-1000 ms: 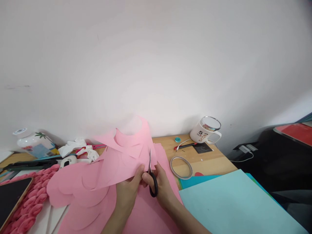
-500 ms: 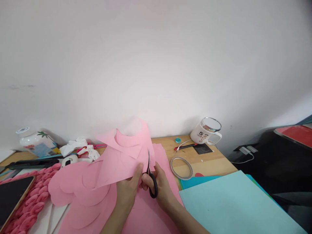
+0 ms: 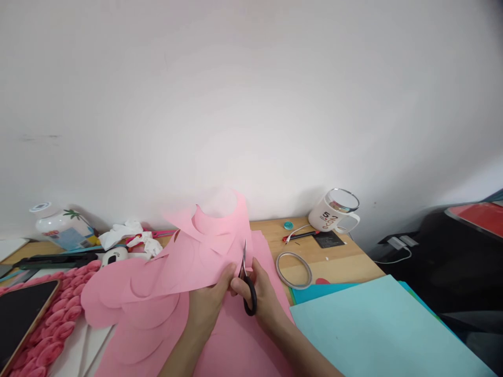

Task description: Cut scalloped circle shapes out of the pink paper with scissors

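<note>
At the near middle of the wooden table [image 3: 338,259], I see the left hand [image 3: 208,306] pinching the lower edge of a large pink paper sheet with curved cut-outs [image 3: 196,256]. The thumb lies on top and the fingers go under, so the sheet is lifted and tilts away from the camera. At that pink sheet's right edge, the right hand [image 3: 264,299] is closed around the handles of a pair of black-handled steel scissors [image 3: 247,287]. The blades point up and away along the edge (I cannot tell whether they are parted).

Under the pink sheet, more flat pink paper [image 3: 236,345] lies on the table. Near the pink sheet's right side rests a thin grey tape ring [image 3: 293,269], and further right and back stands a white mug with dark lettering [image 3: 334,214]. Right of the pink sheet at the front lies a light blue paper sheet [image 3: 369,330]. Left of the pink sheet runs a pink chunky knitted strip [image 3: 51,324], touching a dark flat tablet [image 3: 19,319], with crumpled white paper [image 3: 126,233] behind.
</note>
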{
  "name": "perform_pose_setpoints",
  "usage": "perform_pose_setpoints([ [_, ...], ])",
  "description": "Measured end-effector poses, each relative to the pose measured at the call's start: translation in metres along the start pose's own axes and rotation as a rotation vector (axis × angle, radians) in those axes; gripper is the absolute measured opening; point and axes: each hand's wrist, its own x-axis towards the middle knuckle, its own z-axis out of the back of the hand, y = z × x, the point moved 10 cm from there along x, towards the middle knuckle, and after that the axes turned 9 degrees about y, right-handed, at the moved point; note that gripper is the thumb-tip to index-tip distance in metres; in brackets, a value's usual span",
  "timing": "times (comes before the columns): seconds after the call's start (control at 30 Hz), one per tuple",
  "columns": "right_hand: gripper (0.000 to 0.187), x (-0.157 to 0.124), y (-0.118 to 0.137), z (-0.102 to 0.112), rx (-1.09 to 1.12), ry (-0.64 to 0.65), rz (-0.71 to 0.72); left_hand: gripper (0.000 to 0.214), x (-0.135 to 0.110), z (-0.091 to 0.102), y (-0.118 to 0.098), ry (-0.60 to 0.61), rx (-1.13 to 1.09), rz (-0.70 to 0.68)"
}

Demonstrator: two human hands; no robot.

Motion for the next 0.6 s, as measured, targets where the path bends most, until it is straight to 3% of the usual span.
perform_pose_setpoints([
  [0.33,0.032,-0.001,0.007,-0.003,0.006,-0.014,-0.027,0.015,0.001,-0.006,-0.002,0.071,-0.020,0.015],
  [0.6,0.032,-0.002,0.006,-0.005,0.026,-0.011,-0.040,0.027,0.000,-0.012,-0.002,0.137,-0.015,0.070],
])
